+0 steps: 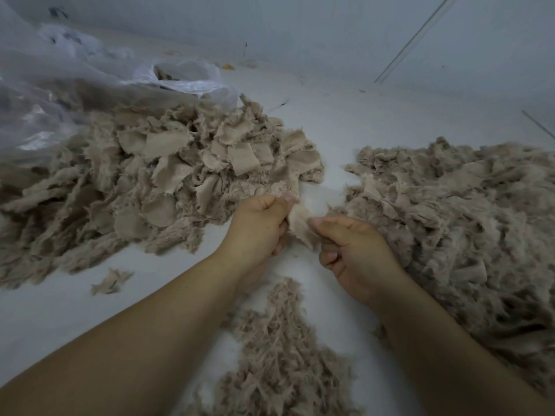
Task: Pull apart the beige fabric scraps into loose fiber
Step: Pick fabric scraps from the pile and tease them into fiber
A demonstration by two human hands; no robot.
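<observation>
A beige fabric scrap (300,226) is sitting pinched between the left hand (258,226) and right hand (357,253), both gripping it with curled fingers, a scrap pile (168,175) lying beyond the left hand, loose fiber (456,211) spreading beside the right.

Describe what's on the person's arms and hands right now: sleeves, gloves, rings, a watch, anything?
Nothing worn that shows. The left hand and right hand are bare, with no gloves, rings or bands visible. Both forearms are uncovered all the way to the bottom edge of the picture, with no sleeve or watch in view. Fingernails look short and unpainted where they show.
</observation>
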